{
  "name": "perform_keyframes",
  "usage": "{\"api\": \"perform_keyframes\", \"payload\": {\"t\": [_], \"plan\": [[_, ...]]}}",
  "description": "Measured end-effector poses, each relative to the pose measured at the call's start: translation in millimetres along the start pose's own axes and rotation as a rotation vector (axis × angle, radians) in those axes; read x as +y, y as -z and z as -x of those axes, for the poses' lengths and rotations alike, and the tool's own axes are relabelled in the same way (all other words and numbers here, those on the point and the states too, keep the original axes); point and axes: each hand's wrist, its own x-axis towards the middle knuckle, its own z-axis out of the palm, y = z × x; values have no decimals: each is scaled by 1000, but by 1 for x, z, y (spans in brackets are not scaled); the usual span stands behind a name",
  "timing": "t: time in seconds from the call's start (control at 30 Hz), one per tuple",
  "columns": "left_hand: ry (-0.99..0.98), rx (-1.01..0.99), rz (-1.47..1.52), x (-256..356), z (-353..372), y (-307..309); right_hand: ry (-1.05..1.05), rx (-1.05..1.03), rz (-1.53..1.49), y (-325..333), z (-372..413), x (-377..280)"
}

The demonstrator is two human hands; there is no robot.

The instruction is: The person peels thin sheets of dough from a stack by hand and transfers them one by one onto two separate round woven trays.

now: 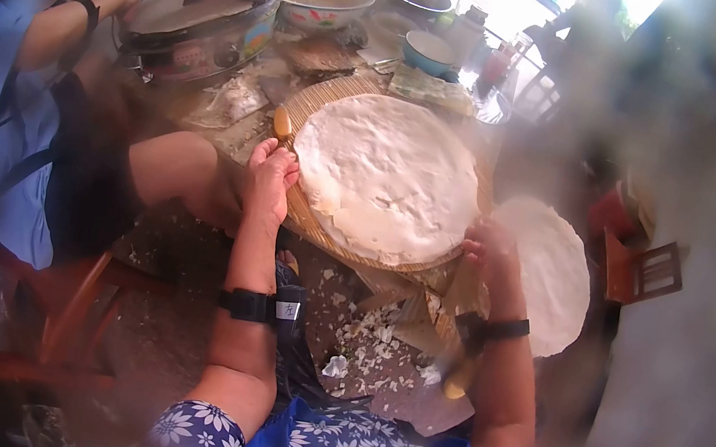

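The person is handling a round white sheet [385, 176], which is lying flat on a round woven mat [334, 98] in front of the body. The step in hand, as judged from the hand positions, is gripping or adjusting at the rim. The left hand [271, 179] is meeting the left edge with its fingers curled inward; whether they are pinching the sheet, the mat or both, one cannot tell. The right hand [493, 251] is bringing bent fingertips to the lower right edge; haze is obscuring their exact closure. A wooden handle [283, 123] is projecting just above the left hand. A second white sheet [543, 278] is lying beyond the right forearm, and pale scraps [372, 335] are littering the area below. The next move is probably calling for matched, gentle support at both edges, since the sheet is appearing thin and liable to tear.
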Motion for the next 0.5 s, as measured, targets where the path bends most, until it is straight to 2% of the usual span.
{"api": "perform_keyframes", "payload": {"t": [0.1,0.3,0.4,0.5], "plan": [[-75,31,-154,-1,6,-10,11,2,19,-3,0,0],[-45,-66,-388,-3,7,-17,27,8,27,-1,2,1],[-51,-70,-225,-12,5,-25,88,34,78,0,9,1],[124,-271,416,-10,3,-27,167,22,215,3,15,3]]}}
